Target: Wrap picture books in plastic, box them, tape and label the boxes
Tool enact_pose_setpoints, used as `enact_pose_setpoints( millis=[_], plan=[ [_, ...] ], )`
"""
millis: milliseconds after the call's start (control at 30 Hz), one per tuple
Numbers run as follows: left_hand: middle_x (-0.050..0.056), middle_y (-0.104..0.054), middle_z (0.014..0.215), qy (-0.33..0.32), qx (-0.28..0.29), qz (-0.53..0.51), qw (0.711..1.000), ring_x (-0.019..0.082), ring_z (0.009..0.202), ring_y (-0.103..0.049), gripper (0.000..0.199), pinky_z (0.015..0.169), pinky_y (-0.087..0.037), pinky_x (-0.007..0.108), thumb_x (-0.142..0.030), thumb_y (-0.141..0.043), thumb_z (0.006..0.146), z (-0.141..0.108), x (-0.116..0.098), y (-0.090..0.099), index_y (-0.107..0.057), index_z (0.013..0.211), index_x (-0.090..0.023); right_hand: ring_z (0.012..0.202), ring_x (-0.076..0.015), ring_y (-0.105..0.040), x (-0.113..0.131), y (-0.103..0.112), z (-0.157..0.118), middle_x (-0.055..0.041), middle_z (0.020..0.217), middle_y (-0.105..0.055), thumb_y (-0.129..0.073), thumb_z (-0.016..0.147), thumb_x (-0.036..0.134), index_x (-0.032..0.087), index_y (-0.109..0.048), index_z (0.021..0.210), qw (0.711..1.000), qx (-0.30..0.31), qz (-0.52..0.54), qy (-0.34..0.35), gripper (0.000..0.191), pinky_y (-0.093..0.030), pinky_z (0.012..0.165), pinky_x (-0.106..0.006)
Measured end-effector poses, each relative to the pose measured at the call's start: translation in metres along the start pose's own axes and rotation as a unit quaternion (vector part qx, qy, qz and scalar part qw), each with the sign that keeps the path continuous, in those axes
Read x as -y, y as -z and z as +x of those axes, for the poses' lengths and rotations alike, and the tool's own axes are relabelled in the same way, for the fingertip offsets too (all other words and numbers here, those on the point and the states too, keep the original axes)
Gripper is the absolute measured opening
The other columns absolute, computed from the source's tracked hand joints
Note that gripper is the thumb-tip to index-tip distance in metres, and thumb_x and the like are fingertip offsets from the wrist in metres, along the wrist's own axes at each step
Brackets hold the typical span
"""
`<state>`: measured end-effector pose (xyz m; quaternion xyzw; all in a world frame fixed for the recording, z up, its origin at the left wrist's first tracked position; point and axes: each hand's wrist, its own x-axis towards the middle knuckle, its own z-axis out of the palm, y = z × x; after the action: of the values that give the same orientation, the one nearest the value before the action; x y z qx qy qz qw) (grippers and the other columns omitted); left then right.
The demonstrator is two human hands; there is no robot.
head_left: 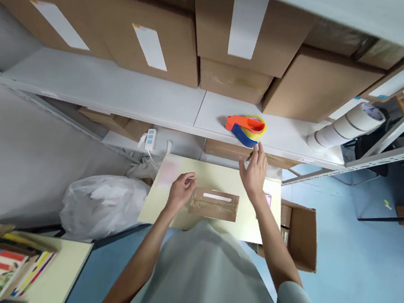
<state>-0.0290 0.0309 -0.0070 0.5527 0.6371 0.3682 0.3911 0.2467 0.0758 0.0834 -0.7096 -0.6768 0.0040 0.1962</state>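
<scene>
Soft light is brightening the bench (217,176), shadow is dimming the upper boxes (212,18), wide lens is stretching the picture edges

Shelved cardboard boxes (181,44), tape rolls (342,128) and a tape dispenser (242,123) suggest a packing room.

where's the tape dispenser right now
In the head view, the tape dispenser sits right of centre on the shelf, near its front edge, just beyond the right hand.
</scene>
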Motion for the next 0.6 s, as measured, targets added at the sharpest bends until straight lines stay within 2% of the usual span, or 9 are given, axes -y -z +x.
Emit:
enact_pose_setpoints(
  millis=[100, 200, 300, 400, 500, 600],
  plan=[
    [0.015, -0.078, 0.128, 0.078, 0.008, 0.0, 0.997, 0.028, 0.115, -0.079, 0.037, 0.104, -0.063, 0.043, -0.045, -0.071, 0.096, -0.034, 0.037, -0.012, -0.073, 0.123, -0.019, 0.171, -0.0397, -0.022, -0.019, -0.024, -0.066, -0.0255, 0.185, -0.011, -0.037, 0.115, 0.059, 0.016, 0.001, 0.179, 0.997, -0.016, 0.078, -0.022, 0.086, -0.039, 0.128, -0.064],
    [0.018, -0.075, 0.134, 0.101, 0.022, 0.013, 0.995, 0.03, 0.12, -0.076, 0.047, 0.108, -0.06, 0.045, -0.05, -0.072, 0.097, -0.054, 0.049, -0.027, -0.07, 0.131, -0.018, 0.171, -0.0407, -0.022, -0.032, -0.046, -0.112, -0.0272, 0.185, -0.013, -0.037, 0.113, 0.068, 0.015, 0.0, 0.18, 0.992, 0.018, 0.108, -0.06, 0.093, -0.038, 0.129, -0.065],
    [0.019, -0.075, 0.135, 0.108, 0.027, 0.084, 0.99, 0.033, 0.122, -0.074, 0.053, 0.109, -0.058, 0.045, -0.052, -0.074, 0.095, -0.062, 0.045, -0.039, -0.07, 0.133, -0.017, 0.167, -0.0446, -0.032, -0.035, -0.063, -0.144, -0.0348, 0.18, -0.024, -0.039, 0.108, 0.079, 0.004, -0.01, 0.177, 0.977, 0.092, 0.14, -0.133, 0.107, -0.041, 0.127, -0.063],
    [0.018, -0.076, 0.134, 0.133, 0.034, 0.147, 0.979, 0.035, 0.124, -0.073, 0.058, 0.106, -0.057, 0.043, -0.058, -0.079, 0.09, -0.066, 0.037, -0.047, -0.072, 0.132, -0.018, 0.147, -0.0478, -0.059, -0.031, -0.077, -0.171, -0.0376, 0.162, -0.053, -0.05, 0.098, 0.088, -0.001, -0.021, 0.174, 0.938, 0.193, 0.186, -0.221, 0.12, -0.054, 0.112, -0.057],
    [0.015, -0.08, 0.123, 0.162, 0.036, 0.159, 0.973, 0.034, 0.117, -0.074, 0.054, 0.099, -0.056, 0.039, -0.062, -0.077, 0.09, -0.069, 0.036, -0.048, -0.076, 0.123, -0.019, 0.112, -0.0426, -0.077, -0.03, -0.086, -0.19, -0.0272, 0.127, -0.078, -0.052, 0.097, 0.087, 0.003, -0.038, 0.168, 0.905, 0.229, 0.228, -0.275, 0.111, -0.059, 0.091, -0.047],
    [0.008, -0.083, 0.106, 0.174, 0.049, 0.102, 0.978, 0.029, 0.106, -0.076, 0.043, 0.09, -0.054, 0.031, -0.058, -0.065, 0.099, -0.07, 0.043, -0.043, -0.08, 0.11, -0.02, 0.091, -0.0327, -0.075, -0.033, -0.09, -0.197, -0.0152, 0.104, -0.082, -0.037, 0.105, 0.08, 0.011, -0.059, 0.155, 0.898, 0.201, 0.276, -0.278, 0.088, -0.055, 0.08, -0.038]
  ],
)
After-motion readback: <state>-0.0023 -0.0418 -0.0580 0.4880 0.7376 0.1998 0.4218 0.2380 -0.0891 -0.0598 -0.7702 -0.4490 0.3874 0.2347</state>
